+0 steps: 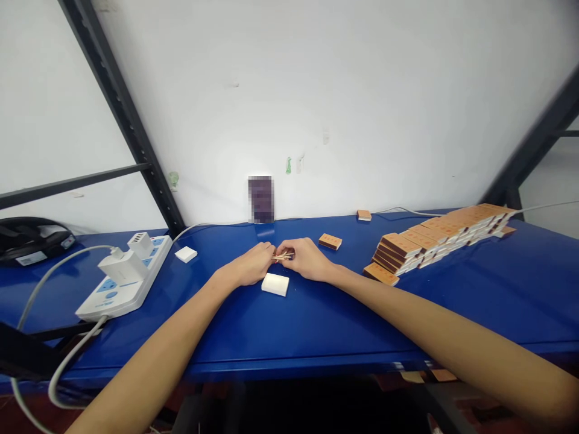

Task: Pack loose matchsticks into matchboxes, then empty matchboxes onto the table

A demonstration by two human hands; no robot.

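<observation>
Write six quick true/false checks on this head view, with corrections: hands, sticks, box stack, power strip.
1. Thin sticks show between the left hand and the right hand. True.
2. A stack of orange-topped boxes stands to the right of the right hand. True.
3. The right hand rests on that stack. False: it is at the thin sticks.
4. A white power strip lies to the left of the left hand. True.
5. Nothing is plugged into that strip. False: a white charger is plugged in.
6. The two hands are far apart. False: they are close together.
</observation>
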